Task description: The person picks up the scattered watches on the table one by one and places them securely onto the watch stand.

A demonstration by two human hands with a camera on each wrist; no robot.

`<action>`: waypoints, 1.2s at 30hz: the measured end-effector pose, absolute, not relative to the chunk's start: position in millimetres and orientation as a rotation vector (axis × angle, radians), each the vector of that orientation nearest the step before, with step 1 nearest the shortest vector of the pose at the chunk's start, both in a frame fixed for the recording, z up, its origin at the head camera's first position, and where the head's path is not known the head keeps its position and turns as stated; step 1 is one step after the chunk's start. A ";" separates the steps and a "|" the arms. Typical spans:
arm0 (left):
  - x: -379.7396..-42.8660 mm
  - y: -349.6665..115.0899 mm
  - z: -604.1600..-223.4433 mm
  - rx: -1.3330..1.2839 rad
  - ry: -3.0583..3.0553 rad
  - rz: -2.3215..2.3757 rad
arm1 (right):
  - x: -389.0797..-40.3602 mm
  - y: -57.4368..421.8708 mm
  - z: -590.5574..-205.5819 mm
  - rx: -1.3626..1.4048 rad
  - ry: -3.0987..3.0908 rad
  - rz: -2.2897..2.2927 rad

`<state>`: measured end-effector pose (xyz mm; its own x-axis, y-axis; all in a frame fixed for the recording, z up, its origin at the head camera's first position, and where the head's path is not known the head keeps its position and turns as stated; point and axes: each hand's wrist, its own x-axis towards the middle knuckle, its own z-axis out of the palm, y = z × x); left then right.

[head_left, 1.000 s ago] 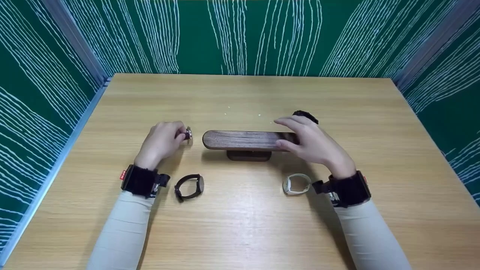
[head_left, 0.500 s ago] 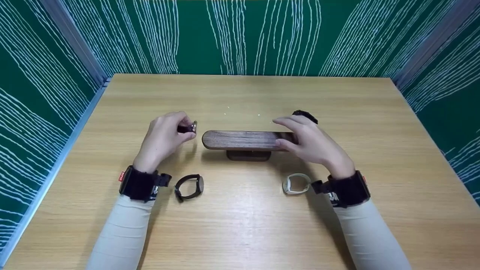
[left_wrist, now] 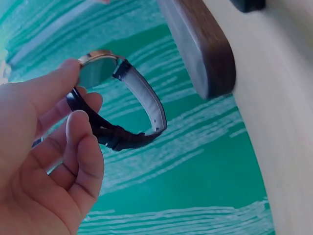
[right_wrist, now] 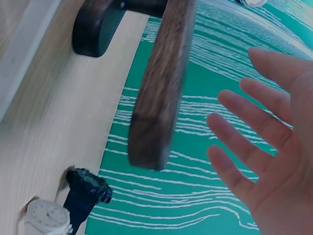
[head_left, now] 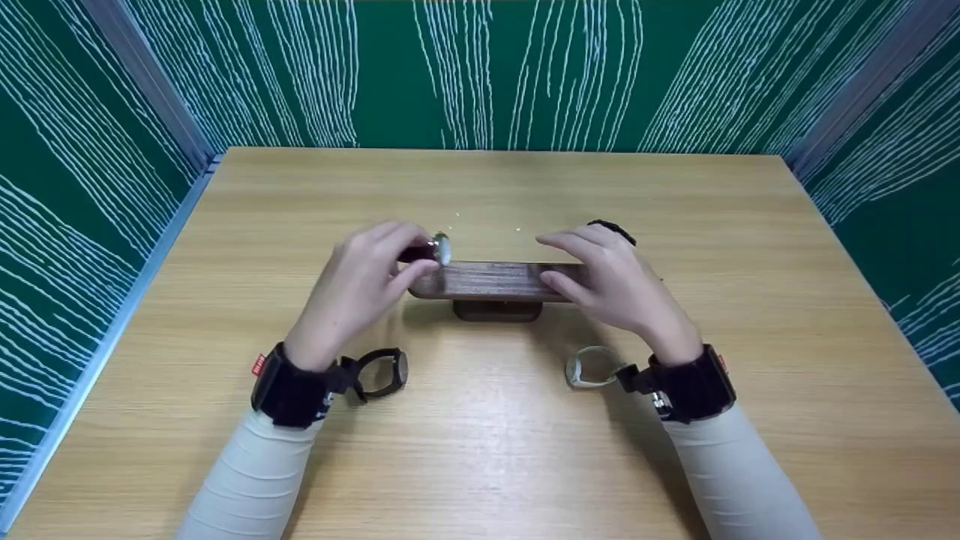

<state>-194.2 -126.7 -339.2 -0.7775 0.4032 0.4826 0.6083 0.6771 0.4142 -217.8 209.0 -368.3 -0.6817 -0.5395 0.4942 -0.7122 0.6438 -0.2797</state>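
Note:
My left hand (head_left: pixel 360 281) pinches a wristwatch (left_wrist: pixel 146 100) with a dark strap and a gold-rimmed case. The strap is buckled into a loop, seen in the left wrist view. In the head view, that watch is just above the left end of a dark wooden T-bar watch stand (head_left: pixel 487 280); contact between them cannot be told. Over the stand's right end, my right hand (head_left: pixel 619 289) has its fingers spread and holds nothing. The right wrist view shows a gap between those fingers and the bar (right_wrist: pixel 161 83).
A black watch (head_left: pixel 401 369) lies front left, close by my left wrist strap. Front right is a pale watch (head_left: pixel 576 369), beside my right wrist strap. Behind my right hand is a black item (head_left: pixel 616 229), partly hidden. Green, white-streaked panels (head_left: pixel 405 75) surround the wooden table (head_left: pixel 480 457).
My left hand has lifted the watch and carried it right, from beside the stand to above its left end. My right hand has shifted slightly left, still with spread fingers.

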 end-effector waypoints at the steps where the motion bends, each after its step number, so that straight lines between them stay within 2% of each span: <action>1: -192.4 -123.6 -339.1 -0.825 -2.529 -0.806 | -216.5 207.3 -367.6 1.001 -2.495 0.659; 18: -180.0 -93.5 -349.3 -1.084 -2.478 -0.758 | -200.8 179.2 -368.4 1.127 -2.536 0.958; 36: -182.3 -89.2 -354.6 -1.166 -2.462 -0.843 | -200.6 177.3 -369.7 1.169 -2.497 1.164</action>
<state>-182.3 -89.2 -354.6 -0.6307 0.6067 0.4839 0.7759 0.5013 0.3829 -200.6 177.3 -369.7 -0.6854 -0.5906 0.4260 -0.7060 0.3956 -0.5874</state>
